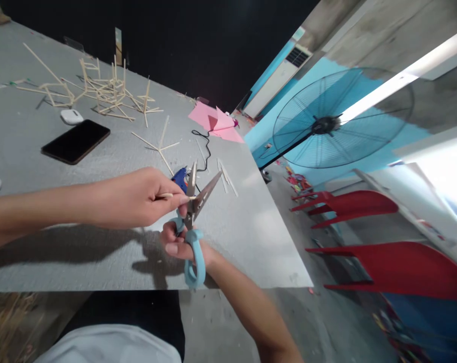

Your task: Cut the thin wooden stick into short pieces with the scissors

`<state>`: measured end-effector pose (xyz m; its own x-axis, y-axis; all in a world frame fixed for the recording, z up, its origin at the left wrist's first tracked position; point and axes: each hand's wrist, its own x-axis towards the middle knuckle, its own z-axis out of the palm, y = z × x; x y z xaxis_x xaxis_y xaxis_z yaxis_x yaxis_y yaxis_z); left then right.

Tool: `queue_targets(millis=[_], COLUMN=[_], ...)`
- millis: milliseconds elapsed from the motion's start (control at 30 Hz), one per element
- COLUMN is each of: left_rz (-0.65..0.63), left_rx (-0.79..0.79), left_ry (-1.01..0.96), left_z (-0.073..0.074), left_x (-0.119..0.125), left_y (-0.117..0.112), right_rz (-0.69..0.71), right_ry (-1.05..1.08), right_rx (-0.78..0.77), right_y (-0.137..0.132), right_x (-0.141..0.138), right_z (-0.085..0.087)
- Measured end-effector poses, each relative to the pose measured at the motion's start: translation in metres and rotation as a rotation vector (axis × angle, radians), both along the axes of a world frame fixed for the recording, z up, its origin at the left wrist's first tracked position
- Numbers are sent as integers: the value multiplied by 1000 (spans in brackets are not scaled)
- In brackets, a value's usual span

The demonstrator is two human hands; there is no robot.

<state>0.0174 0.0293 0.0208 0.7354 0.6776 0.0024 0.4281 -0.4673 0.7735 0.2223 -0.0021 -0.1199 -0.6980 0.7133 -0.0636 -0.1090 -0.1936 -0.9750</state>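
Note:
My left hand point(148, 197) pinches a thin wooden stick point(165, 195), whose tip reaches in between the parted blades of a pair of scissors point(193, 212). The light blue scissor handles are gripped by my right hand point(179, 244), below and to the right of the left one. Behind the blades lies a blue glue gun point(180, 179) with a black cord, partly hidden. Just beyond it a small joined stick piece point(159, 149) rests on the table. White glue sticks point(227, 177) lie to the right of the blades.
Several stick frames point(111, 91) stand at the back of the grey table point(258, 237). A black phone point(76, 141) and a white earbud case point(71, 117) lie at left. Pink paper point(216, 121) sits at the far edge. Right of the table are a fan point(326, 125) and red chairs point(402, 267).

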Motion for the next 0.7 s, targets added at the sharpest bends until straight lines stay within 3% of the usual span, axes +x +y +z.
queue_targets(millis=[133,300,467,700], left_rz=[-33,-99,-125,-156], left_rx=[-31,-213,-250,-270], left_ry=[-41,-149,-128,-111], left_z=[5,9,13,16], left_x=[-2,0,1,1], left_y=[-2,-7,-10,-11], right_rz=[-23,-17,23,26], right_ry=[10,-46,-58,-88], right_rx=[60,102,122,342], right_y=[-6,-10,-10,-9], right_x=[4,4,4,3], right_z=[7,15,25,37])
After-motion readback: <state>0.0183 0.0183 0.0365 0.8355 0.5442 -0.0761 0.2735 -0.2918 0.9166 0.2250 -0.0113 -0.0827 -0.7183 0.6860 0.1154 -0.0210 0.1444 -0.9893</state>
